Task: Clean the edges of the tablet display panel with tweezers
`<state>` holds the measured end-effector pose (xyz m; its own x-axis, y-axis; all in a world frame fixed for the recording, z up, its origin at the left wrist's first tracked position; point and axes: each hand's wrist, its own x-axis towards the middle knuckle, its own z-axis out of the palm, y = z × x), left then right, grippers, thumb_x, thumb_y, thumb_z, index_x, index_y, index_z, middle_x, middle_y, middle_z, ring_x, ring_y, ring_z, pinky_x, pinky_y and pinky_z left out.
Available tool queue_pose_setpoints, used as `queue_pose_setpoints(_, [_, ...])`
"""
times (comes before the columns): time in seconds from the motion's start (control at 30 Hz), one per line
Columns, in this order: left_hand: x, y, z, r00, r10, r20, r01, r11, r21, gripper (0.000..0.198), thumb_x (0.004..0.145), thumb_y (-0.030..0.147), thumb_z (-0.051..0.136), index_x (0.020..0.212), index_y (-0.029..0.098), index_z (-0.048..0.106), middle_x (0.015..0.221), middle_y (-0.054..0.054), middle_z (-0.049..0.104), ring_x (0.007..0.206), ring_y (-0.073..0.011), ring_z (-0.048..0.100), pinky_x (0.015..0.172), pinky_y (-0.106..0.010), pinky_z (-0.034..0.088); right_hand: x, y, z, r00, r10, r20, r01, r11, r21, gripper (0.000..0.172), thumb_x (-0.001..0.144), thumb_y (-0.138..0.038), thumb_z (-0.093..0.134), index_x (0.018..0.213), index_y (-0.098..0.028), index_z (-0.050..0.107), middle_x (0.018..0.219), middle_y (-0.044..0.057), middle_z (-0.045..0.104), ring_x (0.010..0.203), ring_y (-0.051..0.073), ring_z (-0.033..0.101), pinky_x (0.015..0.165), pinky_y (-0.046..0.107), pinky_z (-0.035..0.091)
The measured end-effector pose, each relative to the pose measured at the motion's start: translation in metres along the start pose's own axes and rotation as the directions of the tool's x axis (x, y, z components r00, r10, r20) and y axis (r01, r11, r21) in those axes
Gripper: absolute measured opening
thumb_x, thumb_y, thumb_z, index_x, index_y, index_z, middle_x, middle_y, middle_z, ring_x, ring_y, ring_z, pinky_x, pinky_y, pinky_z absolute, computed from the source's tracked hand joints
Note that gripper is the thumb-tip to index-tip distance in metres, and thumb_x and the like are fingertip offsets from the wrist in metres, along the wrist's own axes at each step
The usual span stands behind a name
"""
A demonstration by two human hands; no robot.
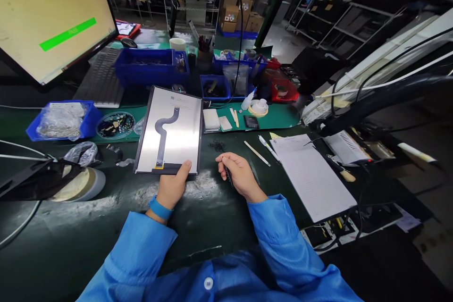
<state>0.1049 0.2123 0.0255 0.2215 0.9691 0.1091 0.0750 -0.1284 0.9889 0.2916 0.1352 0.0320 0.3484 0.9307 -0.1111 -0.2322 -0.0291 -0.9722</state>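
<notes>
My left hand grips the lower edge of a display panel, thumb on its silvery back and fingers underneath. A dark curved flex cable runs down that back to a yellow-edged end near the bottom. The panel is tilted up toward me above the bench. To its right, my right hand is closed around a thin dark tool, perhaps tweezers; most of it is hidden by the fingers. Just beyond that hand lies a small heap of tiny black pieces on the dark bench mat.
A paper sheet and a pen lie at right. Blue bins stand behind, with a bag-filled blue tray at left. A monitor fills the upper left; a round container sits below. A soldering station is at right.
</notes>
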Motion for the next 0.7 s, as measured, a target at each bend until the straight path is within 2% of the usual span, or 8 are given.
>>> queue_pose_setpoints(0.07, [0.001,0.002,0.0,1.0,-0.011,-0.004,0.011,1.0,-0.026,0.051,0.083,0.05,0.07,0.118,0.013,0.071,0.117,-0.013,0.074,0.122,-0.0286,0.065,0.118,-0.044,0.044,-0.001,-0.001,0.001,1.0,0.009,-0.012,-0.008,1.0,0.004,0.025,0.081,-0.043,0.07,0.086,-0.018,0.07,0.063,-0.002,0.059,0.049,0.01,0.048,0.043,0.022,0.039])
queue_pose_setpoints(0.17, [0.001,0.005,-0.001,1.0,-0.01,-0.004,0.01,0.998,-0.057,0.049,0.082,0.05,0.07,0.114,0.013,0.072,0.116,-0.013,0.075,0.121,-0.029,0.066,0.116,-0.044,0.046,-0.003,-0.004,0.004,0.999,0.051,-0.016,-0.051,0.999,0.006,0.024,0.079,-0.041,0.07,0.083,-0.018,0.067,0.057,-0.006,0.051,0.041,0.006,0.035,0.037,0.018,0.024])
queue_pose_setpoints(0.27, [0.001,0.006,-0.001,1.0,0.001,-0.001,-0.001,0.996,-0.084,0.045,0.083,0.049,0.069,0.108,0.013,0.073,0.115,-0.013,0.075,0.117,-0.0284,0.068,0.117,-0.044,0.045,-0.005,-0.005,0.008,0.997,0.073,-0.018,-0.074,0.997,-0.021,0.022,0.078,-0.039,0.07,0.079,-0.018,0.063,0.052,-0.01,0.039,0.04,0.004,0.023,0.038,0.018,0.013])
queue_pose_setpoints(0.4, [0.001,0.005,-0.002,1.0,-0.004,0.009,0.005,0.996,-0.094,0.038,0.084,0.049,0.068,0.097,0.013,0.075,0.106,-0.012,0.077,0.109,-0.0269,0.07,0.121,-0.045,0.04,-0.007,-0.003,0.011,0.996,0.087,-0.032,-0.089,0.995,-0.049,0.024,0.078,-0.041,0.068,0.078,-0.019,0.061,0.051,-0.011,0.035,0.039,0.004,0.02,0.038,0.018,0.011])
queue_pose_setpoints(0.53, [0.001,0.007,-0.001,1.0,-0.026,-0.014,0.025,0.993,-0.112,0.041,0.081,0.048,0.069,0.103,0.013,0.074,0.112,-0.012,0.076,0.114,-0.0274,0.069,0.117,-0.043,0.046,-0.006,0.0,0.013,0.994,0.095,-0.058,-0.098,0.994,-0.057,0.025,0.076,-0.043,0.069,0.079,-0.019,0.06,0.05,-0.011,0.036,0.038,0.003,0.02,0.038,0.017,0.012])
queue_pose_setpoints(0.7, [0.002,0.009,-0.001,0.999,-0.037,-0.014,0.035,0.992,-0.123,0.041,0.078,0.053,0.071,0.093,0.015,0.075,0.103,-0.011,0.078,0.106,-0.0269,0.071,0.116,-0.043,0.046,-0.006,0.001,0.012,0.994,0.087,-0.07,-0.092,0.994,-0.067,0.025,0.077,-0.043,0.068,0.08,-0.02,0.06,0.05,-0.012,0.035,0.038,0.004,0.02,0.037,0.017,0.012])
